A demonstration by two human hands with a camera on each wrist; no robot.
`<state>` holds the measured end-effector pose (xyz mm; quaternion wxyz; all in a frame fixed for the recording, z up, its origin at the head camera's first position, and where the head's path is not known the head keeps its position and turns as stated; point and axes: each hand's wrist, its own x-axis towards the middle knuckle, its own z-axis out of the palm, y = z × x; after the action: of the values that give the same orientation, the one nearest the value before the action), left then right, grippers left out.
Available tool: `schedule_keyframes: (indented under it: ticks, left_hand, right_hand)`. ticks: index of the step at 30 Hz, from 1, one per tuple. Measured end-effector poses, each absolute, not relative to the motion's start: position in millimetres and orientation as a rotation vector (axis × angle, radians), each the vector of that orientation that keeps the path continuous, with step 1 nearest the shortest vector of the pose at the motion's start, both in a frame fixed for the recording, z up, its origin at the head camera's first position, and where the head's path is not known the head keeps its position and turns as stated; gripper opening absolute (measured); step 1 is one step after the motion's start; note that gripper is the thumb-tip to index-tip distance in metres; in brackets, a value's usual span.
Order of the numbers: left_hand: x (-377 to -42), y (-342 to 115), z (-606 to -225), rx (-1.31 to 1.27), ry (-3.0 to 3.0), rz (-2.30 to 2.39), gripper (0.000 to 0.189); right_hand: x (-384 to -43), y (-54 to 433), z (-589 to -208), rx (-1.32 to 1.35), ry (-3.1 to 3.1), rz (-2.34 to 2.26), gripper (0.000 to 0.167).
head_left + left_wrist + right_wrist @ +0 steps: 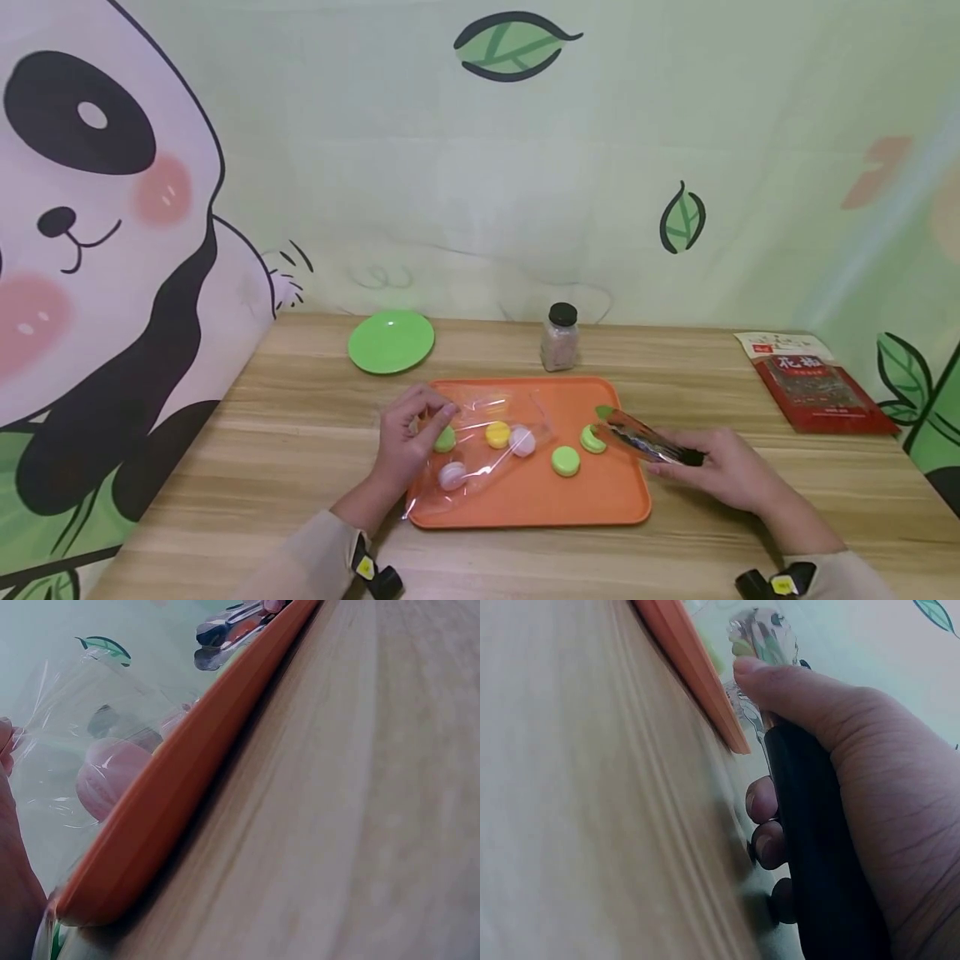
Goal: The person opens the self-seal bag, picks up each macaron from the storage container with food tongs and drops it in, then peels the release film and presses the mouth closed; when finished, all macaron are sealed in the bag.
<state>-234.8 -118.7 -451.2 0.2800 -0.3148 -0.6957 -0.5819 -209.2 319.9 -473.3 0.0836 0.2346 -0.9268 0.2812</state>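
Observation:
My left hand (408, 433) pinches the edge of a clear plastic bag (487, 408) spread over the left part of an orange tray (525, 512). A yellow macaron (497, 434), a green one (445, 439) and two pale pink ones, such as the pink macaron (112, 776), show through the film; whether they lie inside or under it I cannot tell. In my right hand (723, 467) are metal tongs (637, 435) with a black handle (810, 825), gripped by thumb and curled fingers. Their tips hover by a green macaron (592, 440); another green macaron (566, 461) sits beside it on the tray.
Behind the tray stand a green plate (392, 342) and a small jar (559, 340) with a black lid. A red and white packet (821, 387) lies at the right of the wooden table (277, 450). A printed cloth (480, 183) with a panda and leaves hangs behind.

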Motion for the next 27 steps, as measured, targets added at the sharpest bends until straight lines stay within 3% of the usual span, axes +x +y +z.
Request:
schedule_keyframes:
  ticks: [8,17,27]
  left_hand:
    - [-234.5,-119.4,-451.7,-0.844,-1.861,-1.55,0.016]
    - [-234.0,-118.4,-450.9,-0.83,-1.872,-1.555,0.016]
    - [-232.7,-118.5,-449.8,-0.836,-1.885,-1.562,0.014]
  right_hand:
    - [-208.4,318.4,-470.6,0.84,-2.721,0.696,0.057]
    - [-207.9,313.6,-464.6,0.865,-2.694,0.589,0.042]
    - [-207.5,317.1,-470.6,0.72,-2.775,0.863,0.042]
